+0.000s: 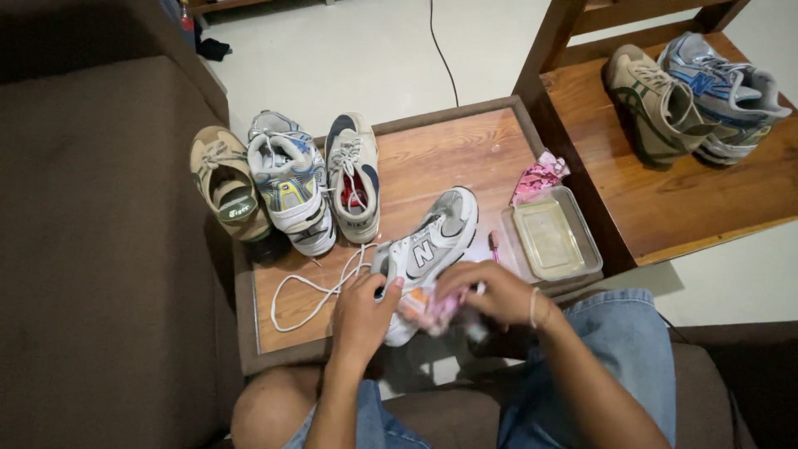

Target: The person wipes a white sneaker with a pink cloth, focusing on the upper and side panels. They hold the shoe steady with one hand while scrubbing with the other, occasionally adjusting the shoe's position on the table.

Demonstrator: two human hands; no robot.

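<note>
Head view: the left hand (359, 320) steadies a white sneaker (428, 249) at the desk's (453, 158) near edge, fingers clamped on its heel. The right hand (490, 291) presses a pink cloth (428, 309) to it, fingers closed (wiping, seemingly). 3 shoes (287, 183) wait beyond; next, a firm hold while rubbing.

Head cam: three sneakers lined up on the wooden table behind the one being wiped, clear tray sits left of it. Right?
Not quite. The clear tray sits right of the white sneaker being wiped, not left. The three sneakers do line up behind it on the wooden table, as the head view shows.
</note>
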